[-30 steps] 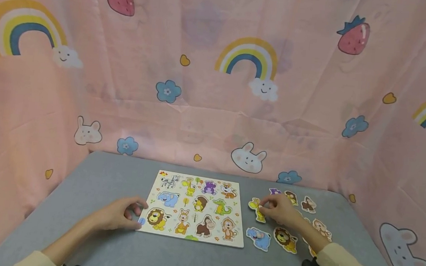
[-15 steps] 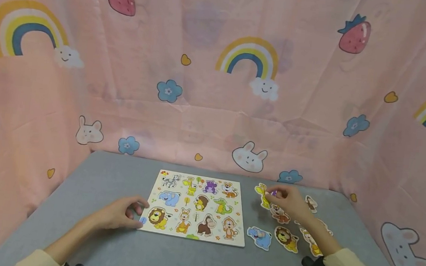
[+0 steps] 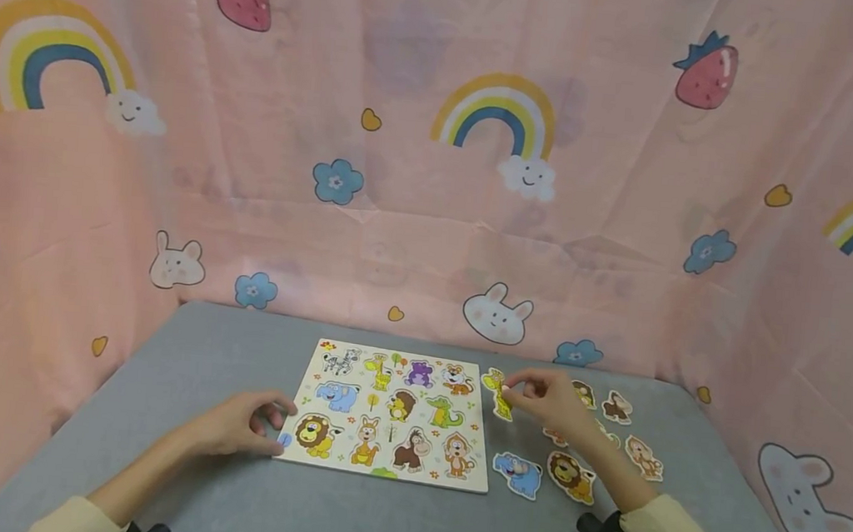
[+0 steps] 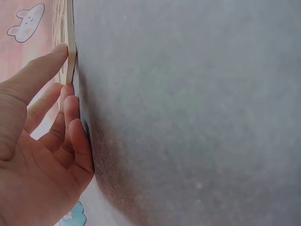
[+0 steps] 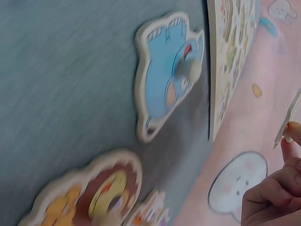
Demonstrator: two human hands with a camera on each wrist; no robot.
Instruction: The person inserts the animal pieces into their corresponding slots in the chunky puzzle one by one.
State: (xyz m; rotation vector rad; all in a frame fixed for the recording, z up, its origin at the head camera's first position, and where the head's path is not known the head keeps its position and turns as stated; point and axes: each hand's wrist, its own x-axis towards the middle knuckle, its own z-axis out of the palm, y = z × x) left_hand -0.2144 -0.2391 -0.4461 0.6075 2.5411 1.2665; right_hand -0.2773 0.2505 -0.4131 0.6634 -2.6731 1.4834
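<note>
My right hand [image 3: 554, 405] pinches a yellow giraffe puzzle piece [image 3: 499, 399] between thumb and fingertips, just off the right edge of the animal puzzle board [image 3: 422, 416]. The right wrist view catches the giraffe piece [image 5: 288, 120] nearly edge-on, raised in the fingers. At the board's lower left corner, my left hand [image 3: 244, 423] holds it with the thumb at the corner and curved fingers along the left side. Close up, the left thumb [image 4: 44, 66] presses the board's pale wooden edge [image 4: 70, 52]. A blue elephant piece [image 3: 518, 475] lies beside the board's lower right corner.
More loose pieces lie to the right: a lion [image 3: 571, 478], a monkey [image 3: 643, 458], a gorilla [image 3: 617, 407] and a hedgehog [image 3: 583, 394]. My right forearm covers others. The elephant piece carries a small knob [image 5: 192, 69]. A pink printed curtain [image 3: 383, 238] surrounds the grey table [image 3: 239, 351].
Holding the giraffe piece, my right hand first went towards the table's back, then left to beside the board. The left hand and board stay in place.
</note>
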